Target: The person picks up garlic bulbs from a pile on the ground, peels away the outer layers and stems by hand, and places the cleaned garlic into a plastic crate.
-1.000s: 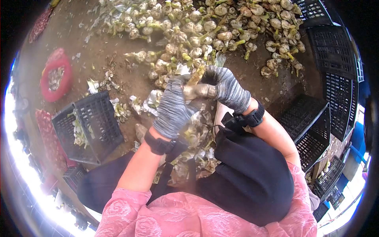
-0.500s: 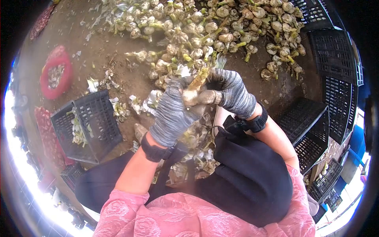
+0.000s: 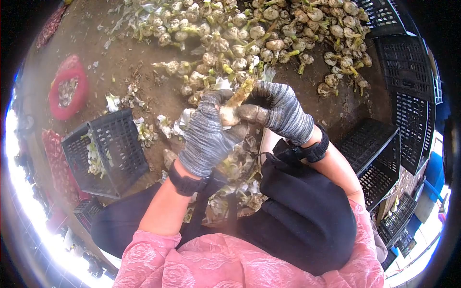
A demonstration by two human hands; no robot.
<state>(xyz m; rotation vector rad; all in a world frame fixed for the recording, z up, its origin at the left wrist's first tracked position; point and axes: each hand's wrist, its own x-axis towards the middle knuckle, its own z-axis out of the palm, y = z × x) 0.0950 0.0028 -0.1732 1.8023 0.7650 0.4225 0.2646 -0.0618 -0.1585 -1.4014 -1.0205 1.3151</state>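
Note:
In front of my lap, both gloved hands are on one pale garlic bulb (image 3: 229, 116) with a thick yellow-brown stem pointing up and to the right. My left hand (image 3: 207, 132), in a grey striped glove, wraps the bulb from the left. From the right, my right hand (image 3: 281, 111) presses its thumb against the bulb, its fingers curled behind the stem. Those right fingertips are partly hidden. Just beyond the hands lies a large heap of dirty garlic bulbs (image 3: 257, 33) with stem stubs.
Peeled husks (image 3: 237, 197) lie between my legs. A tipped black crate (image 3: 120, 149) holding peelings stands at left, near a red-rimmed mesh bag (image 3: 69, 93). Several black crates (image 3: 367, 149) stand on the right. Loose husks dot the brown floor (image 3: 120, 62).
Both hands and the bulb have shifted very slightly; the bulb is a little up and to the left. My right thumb has slid left along with it. The grip stays the same.

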